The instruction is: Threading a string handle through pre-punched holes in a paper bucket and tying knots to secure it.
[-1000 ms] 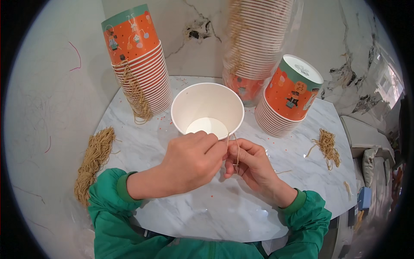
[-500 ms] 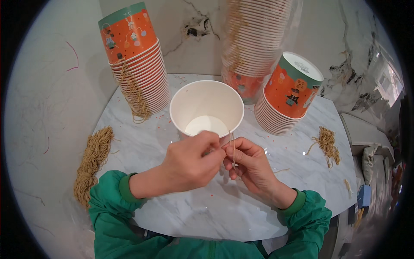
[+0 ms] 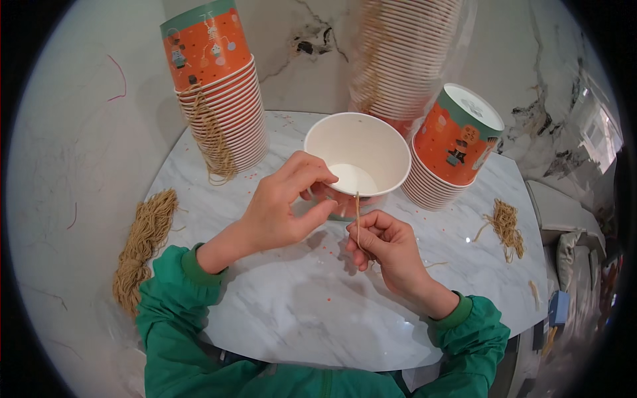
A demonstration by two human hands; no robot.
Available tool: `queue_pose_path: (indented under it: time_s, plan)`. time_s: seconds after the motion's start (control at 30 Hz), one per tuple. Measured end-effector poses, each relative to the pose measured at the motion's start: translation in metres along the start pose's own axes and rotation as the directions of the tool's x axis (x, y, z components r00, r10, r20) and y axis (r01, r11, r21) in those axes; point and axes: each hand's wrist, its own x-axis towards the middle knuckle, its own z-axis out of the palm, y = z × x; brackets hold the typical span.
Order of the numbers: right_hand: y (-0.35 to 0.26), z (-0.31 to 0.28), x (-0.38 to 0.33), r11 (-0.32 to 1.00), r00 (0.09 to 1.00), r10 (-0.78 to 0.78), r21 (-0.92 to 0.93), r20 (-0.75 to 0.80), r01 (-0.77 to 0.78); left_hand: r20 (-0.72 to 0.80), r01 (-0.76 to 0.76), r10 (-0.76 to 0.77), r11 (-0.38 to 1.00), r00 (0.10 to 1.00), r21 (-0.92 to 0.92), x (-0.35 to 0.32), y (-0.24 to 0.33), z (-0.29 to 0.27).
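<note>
A paper bucket [image 3: 381, 144], white inside and orange and green outside, stands mouth up mid-table. From its near rim hangs a tan string [image 3: 358, 215]. My right hand [image 3: 393, 255] pinches that string between thumb and fingers just below the rim. At the bucket's near left side is my left hand [image 3: 275, 207], fingers and thumb spread apart. Its fingertips overlap the rim in view; whether they touch it I cannot tell.
Upside-down bucket stacks stand at the back left [image 3: 222, 113] and right [image 3: 454, 142]; a taller plastic-wrapped stack [image 3: 405, 63] is behind. Tan string bundles lie left [image 3: 142, 242] and right [image 3: 505, 229] on the marble-patterned table [image 3: 285, 318]. A wall [image 3: 285, 60] rises behind.
The bucket has shifted to the right. My left hand has come away from the string at my right hand, opened, and moved up to the bucket's left side. My right hand still pinches the string.
</note>
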Motion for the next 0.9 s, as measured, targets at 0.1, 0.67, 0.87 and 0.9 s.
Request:
queue_pose_path:
  time_s: [0.1,0.67,0.87,0.9]
  plan:
    - [-0.003,0.009,0.001,0.999,0.999,0.002,-0.041,-0.054,-0.005,-0.003,0.018,-0.018,0.99,1.0,-0.141,0.001,-0.003,0.003]
    - [0.009,0.022,0.018,0.888,0.956,-0.283,-0.397,-0.072,0.233,0.049,0.425,-0.439,0.83,0.897,-0.361,-0.007,0.034,0.03]
    - [0.006,0.016,0.013,0.812,0.943,-0.322,-0.536,-0.083,0.23,0.15,0.464,-0.445,0.772,0.883,-0.435,-0.007,0.027,0.034]
    - [0.005,0.015,0.012,0.824,0.946,-0.312,-0.523,-0.092,0.22,0.151,0.483,-0.473,0.738,0.868,-0.471,-0.006,0.027,0.035]
